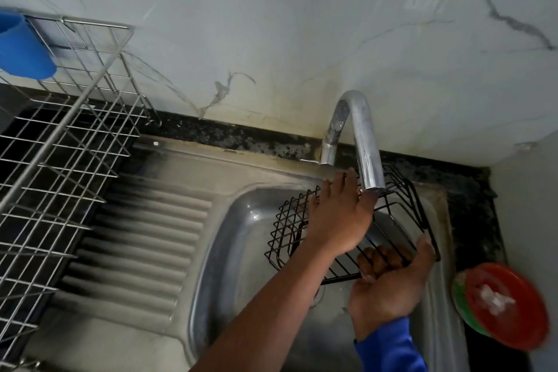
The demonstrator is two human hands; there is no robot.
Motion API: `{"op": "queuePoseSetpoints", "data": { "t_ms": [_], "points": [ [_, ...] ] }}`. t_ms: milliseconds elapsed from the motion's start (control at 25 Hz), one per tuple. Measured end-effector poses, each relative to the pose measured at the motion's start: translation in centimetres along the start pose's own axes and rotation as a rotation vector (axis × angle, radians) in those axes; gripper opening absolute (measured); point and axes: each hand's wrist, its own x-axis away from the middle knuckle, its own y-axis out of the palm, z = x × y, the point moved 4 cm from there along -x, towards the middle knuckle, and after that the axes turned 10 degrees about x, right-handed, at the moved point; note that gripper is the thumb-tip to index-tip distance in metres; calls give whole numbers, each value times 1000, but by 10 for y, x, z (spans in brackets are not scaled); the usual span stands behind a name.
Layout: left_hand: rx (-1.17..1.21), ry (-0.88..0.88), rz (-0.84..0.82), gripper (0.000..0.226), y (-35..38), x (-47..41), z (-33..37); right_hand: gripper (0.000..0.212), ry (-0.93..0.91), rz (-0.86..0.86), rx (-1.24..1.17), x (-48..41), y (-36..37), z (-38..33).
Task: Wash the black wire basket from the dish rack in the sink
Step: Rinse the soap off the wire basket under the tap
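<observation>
At the bottom edge of the frame both forearms were cut off, the right one in a blue sleeve. The right hand (pixel 389 278) gripped the near lower edge of the black wire basket (pixel 287 226), its fingers curled through the wires. The basket hung tilted above the basin of the stainless steel sink (pixel 229 251), right of centre. Its long axis ran roughly left to right and its gridded side faced left. The bare left arm hid the basket's middle. The left hand (pixel 338 217) lay over it, back upward, fingers stretched toward the curved chrome tap (pixel 367 145); whether they touched the tap was unclear. A blurred red round plate (pixel 510 311) sat at lower right. A steel wire dish rack (pixel 69 142) filled the left.
</observation>
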Motion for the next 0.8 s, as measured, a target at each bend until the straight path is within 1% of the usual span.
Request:
{"op": "queuePoseSetpoints", "data": {
  "t_ms": [40,80,160,200,240,280,320,360,400,440,480,520,560,600,640,680,720,760,800],
  "points": [
    [-1,64,10,75,-1,5,2,41,-1,-9,7,1,0,1],
    [62,123,10,74,-4,13,3,40,-5,-17,30,3,1,0],
    [299,151,-74,69,-4,11,-23,36,-21,-9,126,8,0,-1],
    [377,113,-124,71,-1,6,-47,35,-36,6,178,10,-1,-3],
    [518,-38,-116,78,19,3,-104,34,-55,7,225,12,-2,-5],
    [717,-143,-130,83,37,2,-166,33,-79,-16,269,13,-1,-8],
    [858,-206,-121,82,46,2,-210,33,-99,-53,312,14,2,-13],
    [894,-236,-64,73,47,10,-232,33,-111,-99,365,13,5,-15],
    [867,-264,-35,59,44,34,-215,34,-115,-158,431,14,10,-17],
    [831,-292,-44,47,30,59,-172,37,-118,-227,511,13,15,-15],
    [844,-309,-49,44,21,68,-125,39,-121,-296,599,14,21,-13],
    [913,-283,2,43,16,81,-100,45,-136,-355,697,16,27,-9],
    [945,-199,110,39,10,90,-90,51,-158,-411,795,19,32,-5],
    [934,-91,196,37,5,98,-77,53,-182,-471,875,21,38,-1],
    [900,-34,250,48,1,99,-75,51,-192,-535,930,24,44,3],
    [836,-4,291,67,2,102,-78,49,-179,-594,961,26,51,5],
    [772,5,312,85,5,104,-85,45,-141,-637,988,28,56,7],
    [694,25,333,98,8,107,-91,39,-92,-663,1019,29,60,8],
    [660,49,321,107,10,111,-96,34,-41,-678,1044,29,61,9]
  ]
}}
